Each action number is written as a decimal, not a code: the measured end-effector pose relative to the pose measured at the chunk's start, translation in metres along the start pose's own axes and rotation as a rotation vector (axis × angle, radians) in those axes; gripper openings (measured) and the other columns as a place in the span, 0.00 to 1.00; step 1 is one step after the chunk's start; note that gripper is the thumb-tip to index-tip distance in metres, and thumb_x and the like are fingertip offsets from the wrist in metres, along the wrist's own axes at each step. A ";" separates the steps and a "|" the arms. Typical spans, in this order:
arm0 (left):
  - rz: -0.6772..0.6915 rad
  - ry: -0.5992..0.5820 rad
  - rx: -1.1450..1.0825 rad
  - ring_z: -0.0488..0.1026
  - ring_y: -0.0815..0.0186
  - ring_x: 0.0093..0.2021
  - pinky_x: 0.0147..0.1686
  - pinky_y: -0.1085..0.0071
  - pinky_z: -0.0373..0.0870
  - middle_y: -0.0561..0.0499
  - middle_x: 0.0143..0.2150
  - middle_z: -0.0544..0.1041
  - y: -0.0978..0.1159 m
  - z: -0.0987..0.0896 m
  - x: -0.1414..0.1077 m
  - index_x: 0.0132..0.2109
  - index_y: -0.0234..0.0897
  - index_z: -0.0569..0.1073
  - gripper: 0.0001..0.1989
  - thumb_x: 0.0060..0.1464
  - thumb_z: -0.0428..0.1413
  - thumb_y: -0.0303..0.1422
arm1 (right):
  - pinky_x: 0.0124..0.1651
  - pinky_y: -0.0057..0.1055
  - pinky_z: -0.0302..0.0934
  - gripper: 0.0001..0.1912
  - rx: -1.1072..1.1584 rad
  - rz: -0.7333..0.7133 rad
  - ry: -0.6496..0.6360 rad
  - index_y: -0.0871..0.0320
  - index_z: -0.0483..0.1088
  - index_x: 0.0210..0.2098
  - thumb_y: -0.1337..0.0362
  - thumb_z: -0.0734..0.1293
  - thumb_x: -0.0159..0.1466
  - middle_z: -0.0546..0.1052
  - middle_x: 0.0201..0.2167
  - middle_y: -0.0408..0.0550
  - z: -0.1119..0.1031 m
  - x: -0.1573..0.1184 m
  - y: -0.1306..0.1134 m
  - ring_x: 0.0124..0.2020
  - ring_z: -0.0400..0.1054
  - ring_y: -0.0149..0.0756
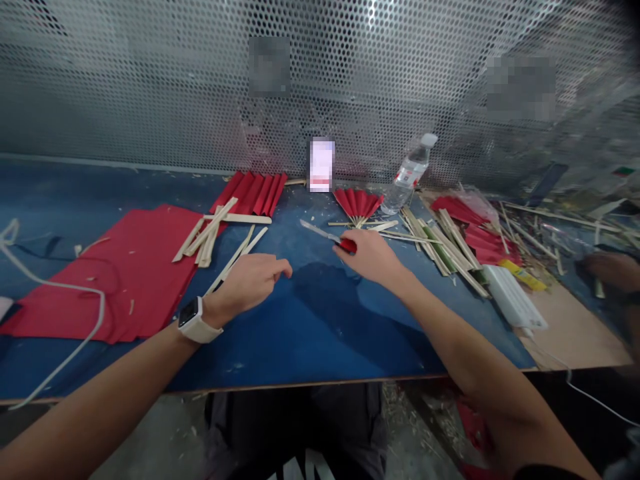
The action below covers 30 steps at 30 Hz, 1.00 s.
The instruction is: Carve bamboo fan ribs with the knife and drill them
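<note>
In my right hand [370, 257], the fingers are closed around the red and black handle of a knife [317, 230]. Its narrow blade points left and away from me, above the blue tabletop [320, 320]. My left hand [253, 280] is loosely curled over the table with one finger sticking out; no object shows in it. Beside it, pale bamboo strips [255, 241] lie partly hidden behind the hand. A small pleated red paper fan [357, 203] with thin sticks lies just beyond my right hand. Folded red paper [253, 193] and crossed bamboo strips [213, 233] lie beyond my left hand.
Red sheets [145, 267] and a white cable [75, 287] cover the left side. A phone [321, 163] leans on the perforated metal panel [200, 100]. A water bottle [410, 175], bamboo pieces [440, 243] and a white power strip [515, 297] stand right, near another person's hand [613, 270].
</note>
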<state>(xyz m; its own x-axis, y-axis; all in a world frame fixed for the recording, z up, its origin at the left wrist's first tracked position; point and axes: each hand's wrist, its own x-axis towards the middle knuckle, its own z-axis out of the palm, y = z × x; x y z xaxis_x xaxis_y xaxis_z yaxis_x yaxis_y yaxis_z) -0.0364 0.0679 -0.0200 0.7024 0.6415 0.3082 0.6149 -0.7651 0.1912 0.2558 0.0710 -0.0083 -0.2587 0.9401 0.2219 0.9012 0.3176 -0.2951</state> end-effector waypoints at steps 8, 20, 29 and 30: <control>-0.009 -0.026 -0.060 0.75 0.65 0.29 0.32 0.70 0.67 0.52 0.28 0.78 0.001 0.000 0.001 0.42 0.38 0.81 0.21 0.54 0.46 0.19 | 0.38 0.37 0.59 0.14 -0.435 0.296 -0.053 0.54 0.83 0.47 0.60 0.70 0.64 0.83 0.39 0.55 -0.069 -0.009 0.120 0.37 0.75 0.47; 0.043 -0.036 -0.111 0.75 0.67 0.29 0.35 0.70 0.70 0.52 0.28 0.78 0.007 0.000 -0.002 0.44 0.37 0.80 0.20 0.58 0.45 0.20 | 0.37 0.36 0.55 0.12 -0.416 0.518 -0.176 0.59 0.83 0.41 0.58 0.74 0.62 0.82 0.36 0.57 -0.065 -0.031 0.218 0.33 0.71 0.41; 0.066 -0.018 -0.135 0.75 0.67 0.29 0.35 0.70 0.69 0.52 0.29 0.78 0.006 0.002 -0.002 0.44 0.37 0.80 0.21 0.59 0.44 0.19 | 0.35 0.33 0.52 0.12 -0.354 0.441 -0.234 0.58 0.79 0.30 0.56 0.71 0.63 0.76 0.24 0.49 -0.068 -0.032 0.217 0.27 0.65 0.35; 0.067 -0.016 -0.135 0.75 0.67 0.29 0.35 0.70 0.69 0.52 0.29 0.78 0.006 0.002 -0.002 0.44 0.36 0.80 0.21 0.59 0.44 0.19 | 0.35 0.33 0.53 0.15 -0.317 0.413 -0.238 0.58 0.79 0.28 0.54 0.72 0.63 0.75 0.23 0.47 -0.068 -0.032 0.215 0.27 0.65 0.34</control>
<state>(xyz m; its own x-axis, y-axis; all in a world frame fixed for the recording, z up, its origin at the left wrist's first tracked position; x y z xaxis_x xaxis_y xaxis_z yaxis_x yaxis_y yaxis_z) -0.0328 0.0624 -0.0215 0.7465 0.5887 0.3101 0.5134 -0.8061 0.2945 0.4816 0.1010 -0.0153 0.0989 0.9920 -0.0788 0.9949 -0.1002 -0.0118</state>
